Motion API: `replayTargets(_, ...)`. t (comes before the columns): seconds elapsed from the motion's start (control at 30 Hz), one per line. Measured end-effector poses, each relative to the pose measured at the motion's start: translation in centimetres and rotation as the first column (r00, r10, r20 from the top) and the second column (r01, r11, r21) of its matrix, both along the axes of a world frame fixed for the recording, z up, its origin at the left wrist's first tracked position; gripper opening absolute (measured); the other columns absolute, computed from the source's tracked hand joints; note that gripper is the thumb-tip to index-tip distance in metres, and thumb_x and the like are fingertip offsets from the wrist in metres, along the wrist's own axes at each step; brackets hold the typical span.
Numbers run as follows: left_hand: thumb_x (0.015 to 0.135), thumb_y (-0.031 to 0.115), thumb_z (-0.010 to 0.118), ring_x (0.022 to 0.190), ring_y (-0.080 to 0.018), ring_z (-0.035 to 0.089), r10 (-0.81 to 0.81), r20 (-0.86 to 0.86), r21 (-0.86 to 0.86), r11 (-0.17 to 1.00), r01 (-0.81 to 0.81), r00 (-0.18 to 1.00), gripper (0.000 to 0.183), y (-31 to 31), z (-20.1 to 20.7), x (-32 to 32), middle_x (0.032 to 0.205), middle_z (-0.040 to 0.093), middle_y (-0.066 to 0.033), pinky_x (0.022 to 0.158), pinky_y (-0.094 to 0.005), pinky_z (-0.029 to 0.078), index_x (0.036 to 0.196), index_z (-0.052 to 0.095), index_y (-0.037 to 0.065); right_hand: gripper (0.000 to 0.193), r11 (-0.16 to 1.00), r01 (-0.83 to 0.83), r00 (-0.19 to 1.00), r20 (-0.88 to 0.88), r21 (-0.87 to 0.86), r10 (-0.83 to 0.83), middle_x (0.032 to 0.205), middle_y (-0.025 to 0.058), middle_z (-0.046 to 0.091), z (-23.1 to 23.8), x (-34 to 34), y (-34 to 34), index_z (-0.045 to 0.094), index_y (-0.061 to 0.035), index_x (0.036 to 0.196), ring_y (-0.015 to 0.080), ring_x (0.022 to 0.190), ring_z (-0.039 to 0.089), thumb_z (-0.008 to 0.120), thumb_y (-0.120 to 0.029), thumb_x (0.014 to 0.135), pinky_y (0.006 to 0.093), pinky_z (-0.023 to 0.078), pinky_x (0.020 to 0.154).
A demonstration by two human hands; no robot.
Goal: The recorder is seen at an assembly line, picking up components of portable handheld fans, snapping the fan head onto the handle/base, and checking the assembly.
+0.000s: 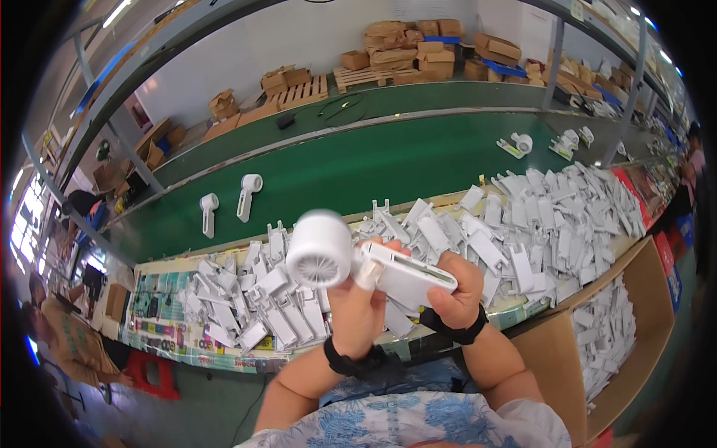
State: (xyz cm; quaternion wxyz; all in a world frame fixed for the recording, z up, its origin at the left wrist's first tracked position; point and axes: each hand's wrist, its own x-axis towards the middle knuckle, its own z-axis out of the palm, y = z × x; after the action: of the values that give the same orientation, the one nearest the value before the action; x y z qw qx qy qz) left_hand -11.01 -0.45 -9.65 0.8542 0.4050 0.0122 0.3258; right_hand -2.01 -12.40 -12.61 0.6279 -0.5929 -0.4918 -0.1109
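Observation:
A white handheld fan (320,246) is held up over the bench between both my hands. Its round, grilled head points left, and a long slot lies along the upper side of its handle. My left hand (352,317) is closed around the neck, below the head; part of its fingers is hidden behind the fan. At the other end of the handle, my right hand (461,293) grips with thumb and fingers. White plastic housing pieces (280,308) lie heaped beneath and left of the fan. A larger heap of similar pieces (523,224) spreads to the right.
Beyond the bench (160,313) runs a green conveyor belt (358,160), carrying several fans (249,196). An open carton (650,299) of white parts stands at my right. Metal posts (138,160) rise beside the belt. A person (82,340) is at far left near a red stool (153,373).

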Motion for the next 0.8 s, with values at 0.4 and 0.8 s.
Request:
replayTargets(0.4,0.067,0.026,0.063,0.087,-0.0346,0.059,0.629,-0.47,0.879,0.395,0.265,0.62,0.056,23.5,0.5,18.6,0.095,0.058,-0.0263,0.078,-0.0358,0.045,0.104,0.046,-0.013,0.003,0.888,0.34,0.904,-0.153,-0.31,-0.4,0.062,0.0081,0.055,-1.7,0.1,-7.4,0.059,-0.0022,0.069,0.0187,0.055,0.051,0.061,-0.001,0.071,0.0286,0.038,0.051)
replayTargets(0.8,0.079,0.008,0.045,0.095,-0.0373,0.056,0.899,-0.359,0.895,0.255,0.365,0.251,0.035,32.7,-14.7,24.7,0.103,0.057,-0.0244,0.081,-0.0444,0.045,0.114,0.045,0.007,0.008,0.8,0.556,0.729,-0.331,-0.227,-0.6,0.061,0.003,0.048,1.4,2.8,-14.2,0.058,0.0006,0.07,0.0095,0.053,0.043,0.058,-0.006,0.075,0.0212,0.032,0.05)
